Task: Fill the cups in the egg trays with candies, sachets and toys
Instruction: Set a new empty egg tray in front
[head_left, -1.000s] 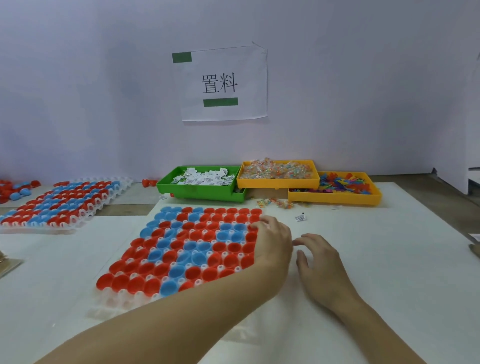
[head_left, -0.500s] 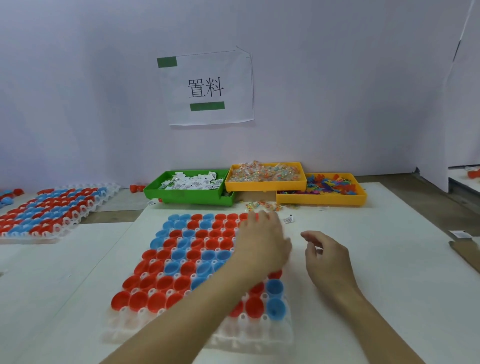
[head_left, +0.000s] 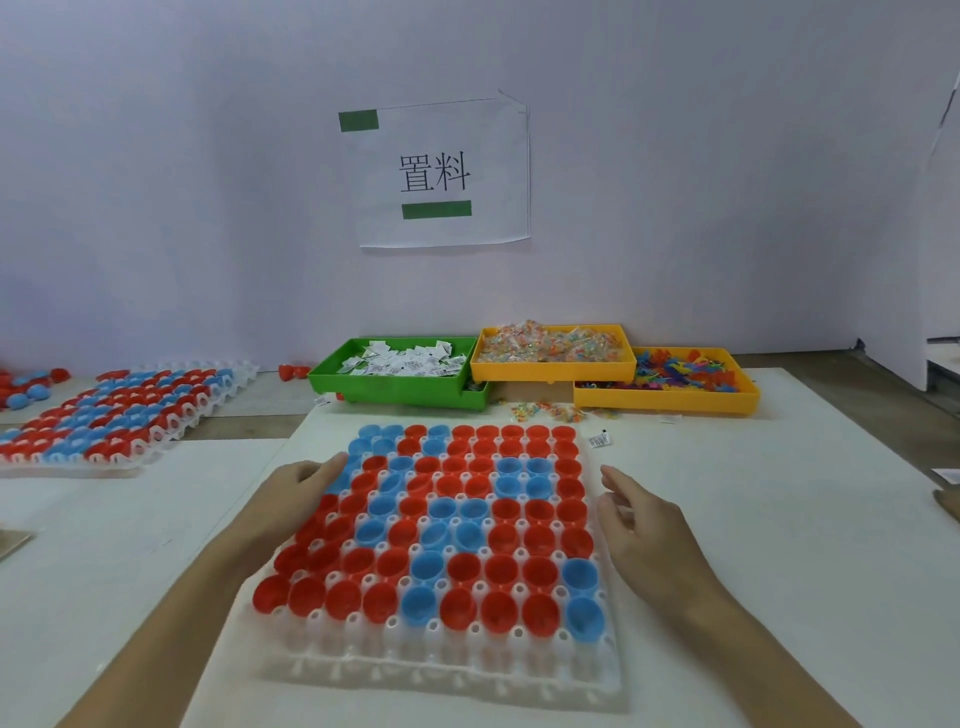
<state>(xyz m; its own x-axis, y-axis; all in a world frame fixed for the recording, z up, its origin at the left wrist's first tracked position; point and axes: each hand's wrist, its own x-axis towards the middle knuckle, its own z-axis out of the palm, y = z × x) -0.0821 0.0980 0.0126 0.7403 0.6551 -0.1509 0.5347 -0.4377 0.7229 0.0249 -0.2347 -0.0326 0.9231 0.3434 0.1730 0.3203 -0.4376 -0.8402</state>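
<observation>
Before us: one egg tray (head_left: 441, 670) of red and blue cups (head_left: 498, 561), our left hand (head_left: 296, 493) resting straight-fingered against its left edge, our right hand (head_left: 639, 525) loosely spread beside its right edge, holding nothing.

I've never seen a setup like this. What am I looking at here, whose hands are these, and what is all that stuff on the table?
No machine here: a person wears a camera on the head, so you look down at their own two hands. The left hand rests on the left edge of a clear egg tray full of empty red and blue cups. The right hand hovers open beside its right edge, holding nothing. Behind are a green bin of white sachets, a yellow bin of candies and another yellow bin of colourful toys. A second tray lies far left.
</observation>
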